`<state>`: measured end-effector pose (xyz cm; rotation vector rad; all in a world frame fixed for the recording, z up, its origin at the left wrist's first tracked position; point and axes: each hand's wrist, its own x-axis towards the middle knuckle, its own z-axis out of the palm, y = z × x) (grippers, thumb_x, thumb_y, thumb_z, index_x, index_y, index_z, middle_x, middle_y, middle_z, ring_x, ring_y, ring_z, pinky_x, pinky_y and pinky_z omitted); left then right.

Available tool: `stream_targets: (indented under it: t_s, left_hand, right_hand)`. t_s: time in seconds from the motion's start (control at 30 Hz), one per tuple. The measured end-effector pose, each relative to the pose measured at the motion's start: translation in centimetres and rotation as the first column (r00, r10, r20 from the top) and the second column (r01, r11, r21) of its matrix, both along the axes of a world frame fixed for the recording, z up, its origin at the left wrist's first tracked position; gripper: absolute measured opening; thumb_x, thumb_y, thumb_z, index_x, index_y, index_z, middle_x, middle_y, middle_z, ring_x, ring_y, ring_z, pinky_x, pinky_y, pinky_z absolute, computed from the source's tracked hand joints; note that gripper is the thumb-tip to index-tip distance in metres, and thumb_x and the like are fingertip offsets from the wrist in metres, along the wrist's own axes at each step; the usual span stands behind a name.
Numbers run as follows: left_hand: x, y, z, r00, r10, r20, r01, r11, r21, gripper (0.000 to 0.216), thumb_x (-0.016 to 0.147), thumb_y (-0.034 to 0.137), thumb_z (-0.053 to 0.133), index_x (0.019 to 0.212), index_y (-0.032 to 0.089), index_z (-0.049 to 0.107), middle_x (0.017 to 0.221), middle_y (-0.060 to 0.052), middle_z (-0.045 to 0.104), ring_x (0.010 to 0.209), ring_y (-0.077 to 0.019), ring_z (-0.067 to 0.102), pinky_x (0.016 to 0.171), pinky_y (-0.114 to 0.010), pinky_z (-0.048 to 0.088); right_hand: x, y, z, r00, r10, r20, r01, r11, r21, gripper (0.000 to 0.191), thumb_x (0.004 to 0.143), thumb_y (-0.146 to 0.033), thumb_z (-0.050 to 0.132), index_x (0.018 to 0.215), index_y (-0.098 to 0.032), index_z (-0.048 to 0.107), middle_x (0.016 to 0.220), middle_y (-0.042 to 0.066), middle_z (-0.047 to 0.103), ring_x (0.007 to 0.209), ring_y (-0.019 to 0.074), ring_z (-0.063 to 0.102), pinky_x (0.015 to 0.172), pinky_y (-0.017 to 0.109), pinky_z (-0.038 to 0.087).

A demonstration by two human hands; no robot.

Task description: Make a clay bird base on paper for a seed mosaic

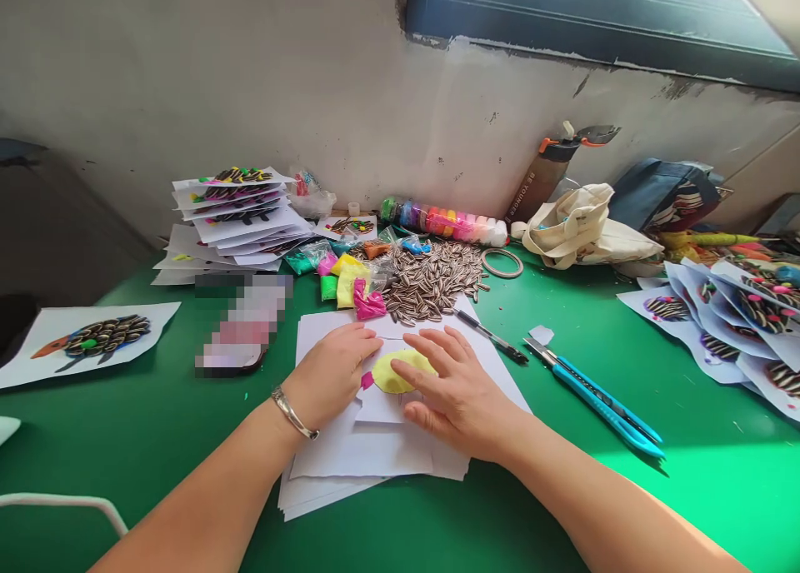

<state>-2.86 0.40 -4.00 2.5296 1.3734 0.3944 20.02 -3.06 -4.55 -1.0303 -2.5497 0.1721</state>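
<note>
A flat yellow clay patch [395, 370] with a small pink piece [367, 380] at its left lies on a small white sheet [382, 403] atop a stack of white paper [350, 452]. My right hand [451, 390] lies flat over the clay's right side, fingers stretched out and pressing on it. My left hand [332, 370], with a metal bracelet at the wrist, rests on the paper left of the clay; its fingers are loosely curled and its fingertips touch the sheet's edge. Neither hand holds anything.
Behind the paper lie a heap of sunflower seeds [431, 280], clay bags [350, 280] and a row of clay tubs [447, 221]. A pen [491, 336], blue utility knife [593, 396], cloth bag [581, 227], bottle [542, 176] and finished seed pictures [237, 211] surround the green table [156, 423].
</note>
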Motion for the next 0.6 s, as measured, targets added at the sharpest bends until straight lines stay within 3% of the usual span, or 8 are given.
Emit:
stream_targets:
  t_s: [0.13, 0.3, 0.6]
  left_hand:
    - [0.0, 0.0, 0.0, 1.0, -0.007, -0.014, 0.008, 1.0, 0.009, 0.042, 0.083, 0.001, 0.041, 0.106, 0.017, 0.071, 0.117, -0.007, 0.069, 0.114, -0.021, 0.058, 0.103, -0.035, 0.047]
    - [-0.1, 0.1, -0.2, 1.0, -0.022, -0.011, 0.022, 1.0, 0.014, 0.039, 0.083, 0.001, 0.042, 0.106, 0.015, 0.071, 0.119, -0.008, 0.068, 0.117, -0.0216, 0.057, 0.104, -0.035, 0.046]
    - [-0.1, 0.2, -0.2, 0.999, -0.041, -0.004, 0.041, 0.999, -0.022, 0.034, 0.084, 0.003, 0.047, 0.105, 0.017, 0.07, 0.118, -0.008, 0.067, 0.118, -0.0227, 0.055, 0.105, -0.038, 0.044]
  right_hand:
    - [0.0, 0.0, -0.1, 0.993, 0.033, 0.117, -0.02, 0.994, -0.107, 0.044, 0.095, -0.055, 0.04, 0.129, -0.031, 0.054, 0.152, 0.006, 0.035, 0.141, 0.0344, 0.02, 0.112, 0.064, 0.012]
    - [-0.4, -0.2, 0.0, 0.99, 0.027, 0.137, -0.009, 0.991, -0.13, 0.049, 0.095, -0.058, 0.036, 0.137, -0.034, 0.047, 0.157, 0.006, 0.024, 0.144, 0.0341, 0.015, 0.112, 0.065, 0.01]
    - [-1.8, -0.5, -0.1, 0.985, 0.031, 0.169, -0.008, 0.991, -0.136, 0.056, 0.094, -0.062, 0.034, 0.142, -0.035, 0.042, 0.156, 0.008, 0.027, 0.144, 0.0371, 0.016, 0.111, 0.068, 0.01]
